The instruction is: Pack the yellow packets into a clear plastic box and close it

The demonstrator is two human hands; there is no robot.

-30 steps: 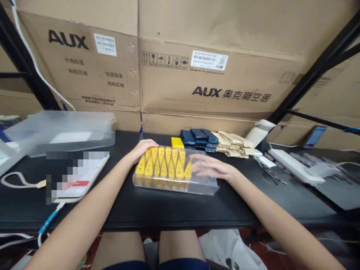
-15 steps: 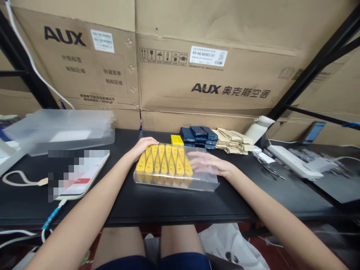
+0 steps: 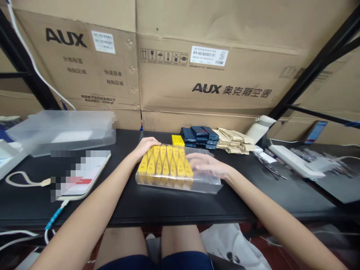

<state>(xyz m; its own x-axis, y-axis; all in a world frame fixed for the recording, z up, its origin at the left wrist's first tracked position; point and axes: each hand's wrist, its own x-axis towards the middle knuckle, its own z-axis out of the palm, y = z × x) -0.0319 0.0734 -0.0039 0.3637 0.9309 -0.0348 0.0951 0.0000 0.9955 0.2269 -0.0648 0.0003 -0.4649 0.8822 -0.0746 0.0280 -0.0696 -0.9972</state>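
Note:
A clear plastic box (image 3: 206,186) lies on the black table in front of me, its right end open. Inside it stands a row of yellow pieces (image 3: 165,165) with small dark print, wide and narrow ends alternating. My left hand (image 3: 146,147) holds the box at its far left corner, with some fingertips hidden behind it. Through the open end, my right hand (image 3: 206,165) reaches into the box. Its fingers show through the plastic, stretched out towards the right side of the yellow row. Whether they touch the pieces I cannot tell.
Behind the box are a yellow block (image 3: 177,140), dark blue packets (image 3: 199,135) and tan paper packets (image 3: 234,140). A white bottle (image 3: 260,129) stands at the right rear. Frosted plastic sleeves (image 3: 73,127) and a cabled phone (image 3: 90,180) lie left. Large cardboard cartons (image 3: 168,86) form the back.
The box appears very slightly further right and nearer. My right hand's fingers have shifted a little inside it and look closer together. My left hand keeps its hold.

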